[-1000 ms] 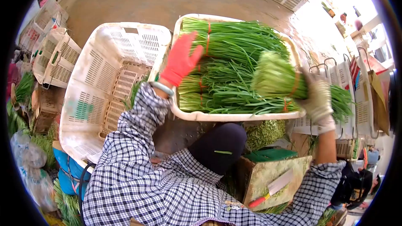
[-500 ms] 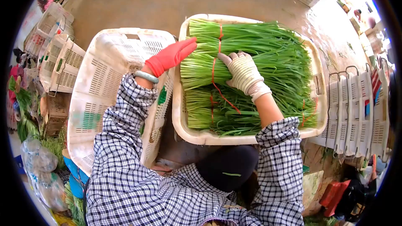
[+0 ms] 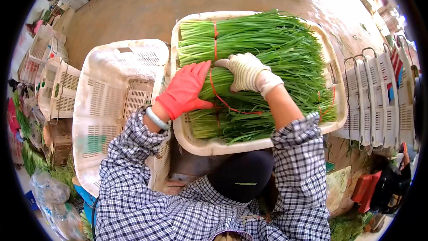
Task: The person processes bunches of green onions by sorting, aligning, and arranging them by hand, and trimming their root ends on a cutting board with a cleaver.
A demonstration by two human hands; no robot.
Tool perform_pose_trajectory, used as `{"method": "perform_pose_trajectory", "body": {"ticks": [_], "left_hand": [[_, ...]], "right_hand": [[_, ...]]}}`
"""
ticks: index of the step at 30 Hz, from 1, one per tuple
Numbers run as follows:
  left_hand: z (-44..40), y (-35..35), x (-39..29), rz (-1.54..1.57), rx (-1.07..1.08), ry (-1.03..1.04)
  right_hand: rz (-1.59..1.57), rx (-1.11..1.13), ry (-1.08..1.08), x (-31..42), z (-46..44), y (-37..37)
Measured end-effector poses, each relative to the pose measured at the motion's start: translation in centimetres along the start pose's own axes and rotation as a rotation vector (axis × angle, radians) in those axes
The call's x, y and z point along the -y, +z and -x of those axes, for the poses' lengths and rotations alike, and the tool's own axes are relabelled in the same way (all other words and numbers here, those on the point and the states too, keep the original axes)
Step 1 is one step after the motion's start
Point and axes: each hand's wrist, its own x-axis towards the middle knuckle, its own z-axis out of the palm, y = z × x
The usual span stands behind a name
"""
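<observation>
Bundles of garlic chives [image 3: 285, 40], tied with red bands, lie side by side in a white plastic crate [image 3: 257, 147]. My left hand [image 3: 185, 90], in a red glove, spans the pale cut ends of the nearer upper bundle, thumb and fingers on either side. In a white knitted glove, my right hand [image 3: 245, 72] grips the same bundle from above, just right of its tie. A loose end of red band [image 3: 232, 108] trails over the leaves below. My fingertips under the bundle are partly hidden.
To the left stands another white crate [image 3: 96, 102], tilted beside the full one. Stacked crates [image 3: 372, 98] with metal handles are on the right. Clear plastic bags [image 3: 51, 196] lie at lower left, and a red and black item [image 3: 376, 192] at lower right.
My left hand has moved down and right onto the bundle's cut ends, where before it was stretched out at the crate's edge. My right hand stays on the bundle. The view has shifted slightly.
</observation>
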Motion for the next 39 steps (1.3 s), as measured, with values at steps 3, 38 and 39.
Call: {"method": "perform_pose_trajectory", "body": {"ticks": [3, 38, 39], "left_hand": [[-1.3, 0.5, 1.0, -0.027, 0.083, -0.085], [-6.5, 6.3, -1.8, -0.321, -0.042, 0.142], [-6.6, 6.1, -1.9, -0.310, -0.028, 0.131]], "right_hand": [[-0.074, -0.077, 0.097, -0.6, -0.9, 0.1], [-0.474, -0.591, 0.537, -15.9, 10.2, 3.3], [-0.430, -0.576, 0.491, -15.8, 10.1, 3.3]]}}
